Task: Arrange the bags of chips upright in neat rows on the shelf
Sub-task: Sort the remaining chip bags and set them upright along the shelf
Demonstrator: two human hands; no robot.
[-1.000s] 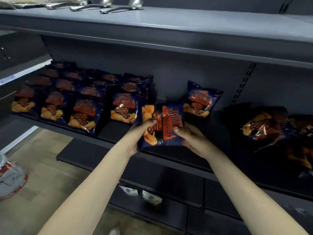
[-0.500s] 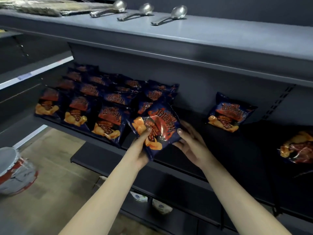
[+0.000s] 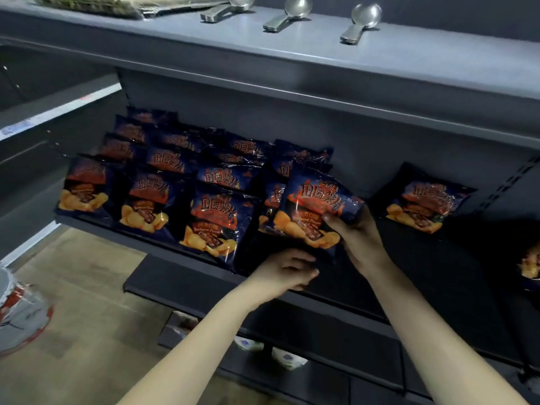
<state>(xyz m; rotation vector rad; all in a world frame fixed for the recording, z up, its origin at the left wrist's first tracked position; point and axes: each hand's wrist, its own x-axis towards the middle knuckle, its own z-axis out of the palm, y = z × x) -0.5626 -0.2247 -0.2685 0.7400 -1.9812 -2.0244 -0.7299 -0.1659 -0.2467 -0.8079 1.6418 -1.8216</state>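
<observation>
Up front on the shelf (image 3: 187,283), right hand (image 3: 358,238) pinches the chip bag's (image 3: 314,210) lower right side, left hand (image 3: 285,271) curls under its bottom edge. Bag stands nearly upright, top tilted back, beside the front row (image 3: 210,220), so it probably just needs seating.

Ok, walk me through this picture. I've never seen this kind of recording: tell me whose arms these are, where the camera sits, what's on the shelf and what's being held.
There is no machine here: these are a person's two bare arms, filmed by a wide-angle camera worn on their head, looking forward and down. The dark shelf carries rows of dark blue chip bags standing at the left. One lone bag leans apart at the right. The right hand grips a chip bag by its right edge, while the left hand supports it from below, setting it next to the rows. On the shelf above lie three metal spoons.
</observation>
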